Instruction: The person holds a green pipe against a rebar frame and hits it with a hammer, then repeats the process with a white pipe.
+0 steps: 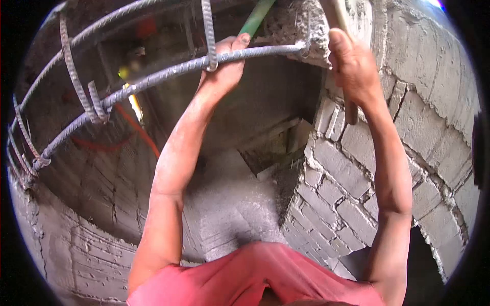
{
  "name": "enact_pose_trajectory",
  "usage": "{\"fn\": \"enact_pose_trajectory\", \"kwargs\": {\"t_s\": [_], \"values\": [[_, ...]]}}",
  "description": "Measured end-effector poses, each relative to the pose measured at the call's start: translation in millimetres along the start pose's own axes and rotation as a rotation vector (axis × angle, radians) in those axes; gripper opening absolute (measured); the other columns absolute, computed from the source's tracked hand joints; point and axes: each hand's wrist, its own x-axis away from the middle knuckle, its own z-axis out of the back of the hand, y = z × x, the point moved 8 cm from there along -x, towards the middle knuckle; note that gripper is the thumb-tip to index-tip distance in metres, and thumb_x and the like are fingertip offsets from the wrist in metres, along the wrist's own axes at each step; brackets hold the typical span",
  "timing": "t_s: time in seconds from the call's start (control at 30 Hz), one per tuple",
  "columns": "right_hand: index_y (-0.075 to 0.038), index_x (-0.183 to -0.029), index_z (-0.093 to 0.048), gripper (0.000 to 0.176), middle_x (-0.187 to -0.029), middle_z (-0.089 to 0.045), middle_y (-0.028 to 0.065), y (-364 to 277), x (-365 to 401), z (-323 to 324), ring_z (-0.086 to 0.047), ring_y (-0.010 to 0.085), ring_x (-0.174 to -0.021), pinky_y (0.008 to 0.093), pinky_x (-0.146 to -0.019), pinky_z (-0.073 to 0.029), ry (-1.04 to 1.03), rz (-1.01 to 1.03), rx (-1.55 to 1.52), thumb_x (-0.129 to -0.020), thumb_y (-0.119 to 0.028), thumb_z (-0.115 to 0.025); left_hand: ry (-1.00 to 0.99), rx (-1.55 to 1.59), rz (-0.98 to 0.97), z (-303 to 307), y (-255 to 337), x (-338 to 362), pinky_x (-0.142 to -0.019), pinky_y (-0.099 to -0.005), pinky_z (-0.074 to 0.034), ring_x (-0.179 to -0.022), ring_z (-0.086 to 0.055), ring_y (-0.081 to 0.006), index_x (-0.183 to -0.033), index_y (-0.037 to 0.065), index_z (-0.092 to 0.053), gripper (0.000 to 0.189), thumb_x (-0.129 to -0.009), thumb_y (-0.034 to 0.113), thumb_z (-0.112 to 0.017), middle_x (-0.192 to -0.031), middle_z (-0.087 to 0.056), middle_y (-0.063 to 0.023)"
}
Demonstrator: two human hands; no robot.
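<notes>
My left hand is closed around a green bar, which slants up to the right and leaves the top of the view. In front of that wrist passes a ribbed steel reinforcing bar. On the right, my right hand grips a wooden handle; its lower end sticks out below the fist, and its upper end runs beyond the top edge. Rough broken concrete lies between the two hands, where the steel bar ends. The far ends of both tools are out of sight.
A block wall with rough mortar joints rises on the right. More bent rebar with ties curves across the upper left. An orange cable hangs behind it. Far below is a dusty grey floor.
</notes>
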Motion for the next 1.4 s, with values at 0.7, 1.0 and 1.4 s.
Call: {"fn": "enact_pose_trajectory", "kwargs": {"t_s": [0.7,1.0,1.4], "values": [[-0.008,-0.094,-0.052,0.072,-0.072,-0.055,0.0055,-65.4,-7.7,50.2,-0.048,0.0138,-0.054,0.0281,-0.05,-0.04,0.228,0.632,-0.88,-0.091,-0.077,-0.034,-0.062,0.02,0.155,-2.2,1.7,5.3,-0.056,-0.0337,-0.039,-0.058,-0.047,-0.013,-0.07,0.007,-0.054,0.056,-0.102,0.052,-0.045,-0.06,-0.049,-0.0006],[-0.008,-0.09,-0.06,0.051,-0.063,-0.053,-0.0014,-41.3,-13.8,36.2,-0.049,0.0072,-0.05,0.024,-0.043,-0.037,0.206,0.258,-0.381,-0.102,-0.055,-0.044,-0.083,0.09,0.156,-4.6,-0.1,7.8,-0.047,-0.0264,-0.03,-0.051,-0.038,-0.0073,-0.068,0.011,-0.052,0.053,-0.102,0.052,-0.047,-0.057,-0.043,0.0048],[-0.008,-0.096,-0.058,0.046,-0.073,-0.052,0.0025,3.7,-10.5,21.1,-0.05,0.0135,-0.056,0.0281,-0.051,-0.043,0.088,-0.008,-0.093,-0.102,-0.051,-0.043,-0.091,0.076,0.221,-4.9,-7.3,9.5,-0.046,-0.0282,-0.031,-0.05,-0.039,-0.0086,-0.065,0.011,-0.05,0.057,-0.1,0.056,-0.047,-0.056,-0.042,0.0038]]}}
